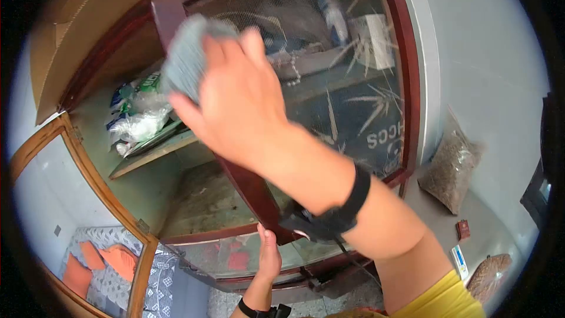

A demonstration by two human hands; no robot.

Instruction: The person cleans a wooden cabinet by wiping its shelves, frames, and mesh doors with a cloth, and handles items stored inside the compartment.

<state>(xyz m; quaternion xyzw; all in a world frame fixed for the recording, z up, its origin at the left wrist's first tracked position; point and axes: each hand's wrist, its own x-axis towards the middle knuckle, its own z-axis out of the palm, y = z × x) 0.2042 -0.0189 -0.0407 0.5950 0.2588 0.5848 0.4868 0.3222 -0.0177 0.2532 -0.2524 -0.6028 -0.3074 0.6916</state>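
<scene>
My right hand, smeared by motion, is wrapped round a grey-blue cloth. The cloth lies at the upper part of the dark red frame of a cabinet door, which has a glazed panel with leaf patterns. Lower down, my left hand grips the bottom corner of the same door; part of its fingers is hidden behind the frame. Left of the door, the open cabinet shows a shelf with plastic bags on it.
A wood-framed mirror or glass door stands at the left. On the grey surface at right are a bag of brown grains, a small red box and a white-and-blue item. A cardboard box rises at upper left.
</scene>
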